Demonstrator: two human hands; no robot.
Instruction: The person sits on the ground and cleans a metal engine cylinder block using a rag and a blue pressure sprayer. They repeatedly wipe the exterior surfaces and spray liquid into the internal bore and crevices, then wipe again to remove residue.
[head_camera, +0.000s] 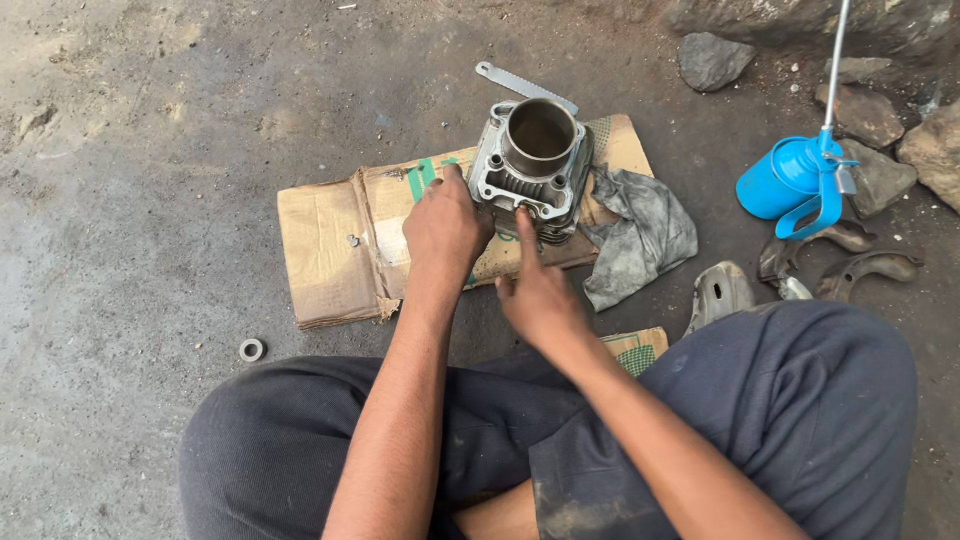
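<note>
A gritty concrete floor (130, 180) carries everything. Flattened cardboard (330, 250) lies under the left hand (443, 232), a grey rag (640, 235) just right of the right hand (538, 295). Beyond the hands lies a flat metal strip (525, 87); a washer (251, 350) sits left (near the knee). Far right: blue oil can (790, 180), stones (712, 60).

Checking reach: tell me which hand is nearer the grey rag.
Right. The right hand sits just left of the grey rag; the left hand is farther left, on the cylinder block.

Left hand (443, 228) covers engine cylinder (533, 170) near side (fingertips unseen); oil can (797, 178) spout cut off
</note>
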